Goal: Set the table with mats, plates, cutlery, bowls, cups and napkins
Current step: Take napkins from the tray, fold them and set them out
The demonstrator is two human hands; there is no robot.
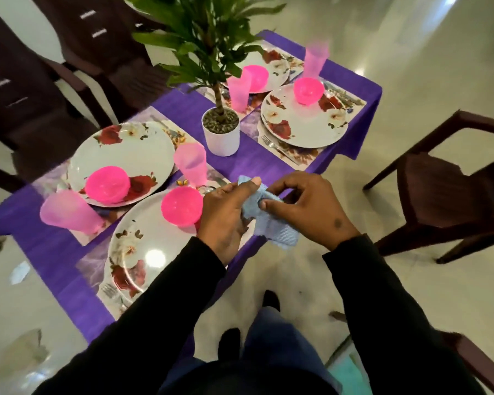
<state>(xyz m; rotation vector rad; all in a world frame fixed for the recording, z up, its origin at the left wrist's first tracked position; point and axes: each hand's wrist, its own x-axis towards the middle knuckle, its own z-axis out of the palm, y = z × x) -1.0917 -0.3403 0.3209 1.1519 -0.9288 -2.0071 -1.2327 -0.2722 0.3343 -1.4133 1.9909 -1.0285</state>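
Cloth of a light blue ribbed napkin [264, 216] is pinched between the left hand [226, 215] and right hand [305, 206], above the counter [54, 252] edge. Softness and lightness are judged likely; corners are best gripped, since it would droop and crumple.

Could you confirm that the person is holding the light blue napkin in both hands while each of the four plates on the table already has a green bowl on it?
Not quite: the bowls are pink, not green, as the head view shows. The rest holds: the left hand and right hand both grip the light blue napkin, and each of the four plates carries a bowl.
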